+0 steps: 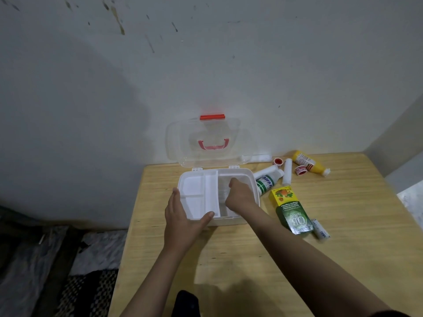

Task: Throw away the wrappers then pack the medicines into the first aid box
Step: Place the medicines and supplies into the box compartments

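Note:
The white first aid box [249,179] stands open on the wooden table [229,259], its clear lid [206,143] with a red latch leaning against the wall. A white divided tray [196,193] sits in its left half. My left hand [183,216] grips the box's front left corner, thumb on the tray edge. My right hand [240,195] reaches into the right compartment, fingers curled; what it holds is hidden. To the right lie a green-labelled white bottle [265,181], a green and yellow medicine carton [289,211], a yellow bottle [309,164], a white tube [287,172] and a bandage roll [321,231].
Two small red-and-white tape rolls [301,170] lie by the yellow bottle. A stained wall rises right behind the box. The table's left edge drops to a floor with crumpled plastic and a checked mat [87,291]. A dark object [186,303] sits at the table's near edge.

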A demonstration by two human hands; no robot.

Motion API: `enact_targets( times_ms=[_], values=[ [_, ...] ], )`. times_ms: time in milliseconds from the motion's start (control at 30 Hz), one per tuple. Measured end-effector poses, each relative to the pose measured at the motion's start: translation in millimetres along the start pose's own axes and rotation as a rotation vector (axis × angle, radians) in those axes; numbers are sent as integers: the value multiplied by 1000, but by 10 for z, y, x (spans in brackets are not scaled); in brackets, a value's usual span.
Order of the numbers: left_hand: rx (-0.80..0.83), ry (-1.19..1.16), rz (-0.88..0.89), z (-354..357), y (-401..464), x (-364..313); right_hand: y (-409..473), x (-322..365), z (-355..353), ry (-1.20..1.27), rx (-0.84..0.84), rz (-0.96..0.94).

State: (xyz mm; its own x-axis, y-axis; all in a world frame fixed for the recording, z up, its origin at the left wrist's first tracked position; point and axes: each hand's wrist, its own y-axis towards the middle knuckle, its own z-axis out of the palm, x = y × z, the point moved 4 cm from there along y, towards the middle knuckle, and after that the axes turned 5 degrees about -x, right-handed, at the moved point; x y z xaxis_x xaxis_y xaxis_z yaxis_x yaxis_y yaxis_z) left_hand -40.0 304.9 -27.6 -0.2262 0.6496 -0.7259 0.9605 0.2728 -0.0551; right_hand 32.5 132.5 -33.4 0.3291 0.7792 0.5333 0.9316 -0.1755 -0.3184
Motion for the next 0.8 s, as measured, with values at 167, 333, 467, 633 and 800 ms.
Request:
enact_targets(
  times_ms=[167, 333, 467, 633, 800],
  values=[
    [-3, 1, 9, 3, 6, -5, 68, 24, 54, 194, 40, 90],
    [-7, -2, 12, 6, 4, -12, 53, 0, 7, 245, 66, 119],
    [-12, -3, 16, 4, 10, -13, -112, 34, -291, 172, 13, -32],
    [-13, -4, 13, 12, 8, 1, -684, -400, -755, 392, -482, -253],
    [-16, -16, 8, 23, 16, 12, -974, -1368, -510, -15, -676, -25]
  ],
)
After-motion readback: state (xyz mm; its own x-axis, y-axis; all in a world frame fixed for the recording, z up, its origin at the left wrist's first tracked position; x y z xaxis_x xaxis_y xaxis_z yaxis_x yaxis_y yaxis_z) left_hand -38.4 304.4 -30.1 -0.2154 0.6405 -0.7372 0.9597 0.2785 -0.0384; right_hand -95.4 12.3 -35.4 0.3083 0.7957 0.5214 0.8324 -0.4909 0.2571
